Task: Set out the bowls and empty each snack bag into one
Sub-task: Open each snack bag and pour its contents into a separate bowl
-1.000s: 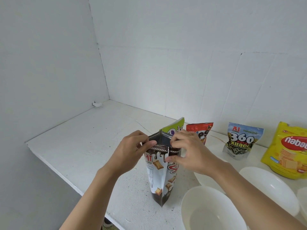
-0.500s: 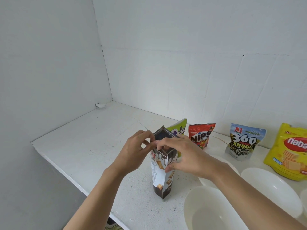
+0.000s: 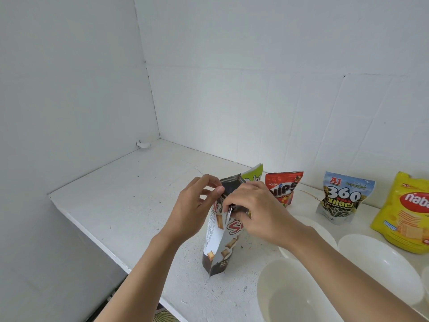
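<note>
A brown and white snack bag (image 3: 220, 242) stands upright on the white counter (image 3: 130, 201), its top open and dark inside. My left hand (image 3: 195, 212) pinches the left side of the bag's mouth. My right hand (image 3: 253, 210) pinches the near edge of the mouth, where a strip of the front is torn downward. White bowls sit to the right: a near one (image 3: 290, 296), one behind my right wrist (image 3: 325, 231) and a third (image 3: 383, 261).
Along the tiled back wall stand a green bag (image 3: 254, 175), a red NIPS bag (image 3: 284, 188), a blue 360 Kuaci bag (image 3: 343, 197) and a yellow Nabati bag (image 3: 408, 212). The counter's front edge runs diagonally at the lower left, with a drop below.
The bag's mouth has been pulled wider open and its front torn further down. My right hand moved lower along the near edge. The camera swung slightly left.
</note>
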